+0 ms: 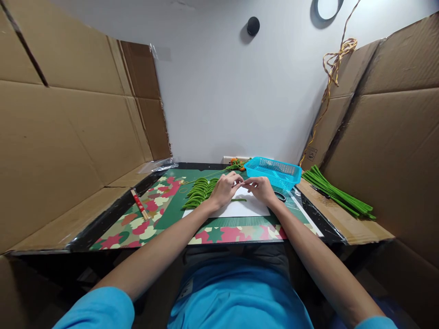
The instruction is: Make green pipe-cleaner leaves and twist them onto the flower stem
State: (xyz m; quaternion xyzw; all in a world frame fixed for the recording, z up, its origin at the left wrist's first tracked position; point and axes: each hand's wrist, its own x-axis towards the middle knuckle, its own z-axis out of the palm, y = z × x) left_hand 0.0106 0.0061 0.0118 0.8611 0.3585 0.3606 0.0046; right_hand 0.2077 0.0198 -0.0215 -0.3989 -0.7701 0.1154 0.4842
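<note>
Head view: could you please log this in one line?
left hand; right hand; fingers together above white paper sheet; grasp unclear; curved green strips at left

Left hand [225,188] and right hand [261,188] meet in front of the blue basket [274,179], anything pinched there too small to tell; the left screens some green curved pieces [199,193], the right part of a dark loop [284,198]; above the basket, ring [339,10] and twisted cord [346,45] are cropped, and a printed mark [311,153] to its right is unreadable

The bright blue shirt [240,292] has 2 short sleeves [106,307] and a pale mark [186,289].
</note>
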